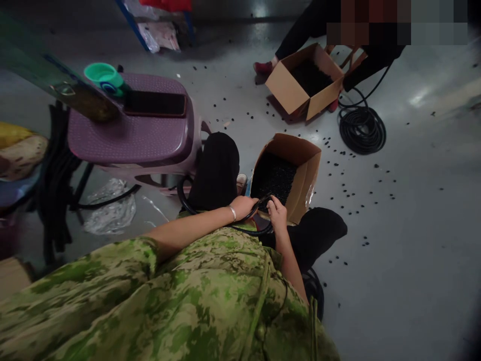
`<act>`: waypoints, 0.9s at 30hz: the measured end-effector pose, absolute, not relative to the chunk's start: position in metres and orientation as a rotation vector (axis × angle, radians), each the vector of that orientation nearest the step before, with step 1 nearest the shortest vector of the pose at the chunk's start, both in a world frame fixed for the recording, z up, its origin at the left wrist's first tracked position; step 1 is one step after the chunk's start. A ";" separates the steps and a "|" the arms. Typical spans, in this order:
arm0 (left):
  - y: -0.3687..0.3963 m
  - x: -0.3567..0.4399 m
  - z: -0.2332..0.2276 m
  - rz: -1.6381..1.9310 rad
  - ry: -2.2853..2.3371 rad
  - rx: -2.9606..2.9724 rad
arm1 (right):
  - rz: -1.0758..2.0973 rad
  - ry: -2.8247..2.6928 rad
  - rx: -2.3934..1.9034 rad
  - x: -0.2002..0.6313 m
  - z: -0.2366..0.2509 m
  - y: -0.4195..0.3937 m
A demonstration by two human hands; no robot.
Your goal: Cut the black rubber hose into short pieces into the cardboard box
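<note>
My left hand grips a black rubber hose that loops down past my knee and back under my wrists. My right hand holds the hose's end close beside the left hand, just over the near edge of a cardboard box. The box stands open between my knees and is filled with small black pieces. A silver bracelet sits on my left wrist. What the fingertips do with the hose end is hidden.
A purple plastic stool at left carries a dark phone and a green cup. Another person sits at the far side with a second box and a coil of black hose. Small black pieces litter the grey floor.
</note>
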State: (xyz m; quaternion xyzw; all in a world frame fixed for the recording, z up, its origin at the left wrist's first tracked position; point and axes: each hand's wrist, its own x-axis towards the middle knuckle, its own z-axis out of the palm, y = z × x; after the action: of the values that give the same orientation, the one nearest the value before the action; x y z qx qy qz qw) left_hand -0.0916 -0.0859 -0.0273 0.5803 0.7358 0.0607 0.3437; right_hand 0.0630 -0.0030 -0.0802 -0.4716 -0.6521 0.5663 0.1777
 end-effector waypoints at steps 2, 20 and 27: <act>-0.085 -0.090 -0.029 0.093 1.900 1.569 | 1.571 -1.865 -1.332 0.064 -0.083 -0.002; -0.077 -0.092 -0.046 -0.050 1.875 1.715 | 1.409 -1.974 -1.324 0.062 -0.091 0.004; -0.079 -0.093 -0.047 0.019 1.932 1.691 | 1.329 -2.008 -1.283 0.063 -0.097 0.006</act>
State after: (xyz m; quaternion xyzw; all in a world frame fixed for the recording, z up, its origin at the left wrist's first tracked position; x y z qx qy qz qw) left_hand -0.0934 -0.0789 -0.0469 0.6317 0.7216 0.0072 0.2833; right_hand 0.0630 0.0063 -0.0970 -0.4602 -0.7203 0.4768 0.2051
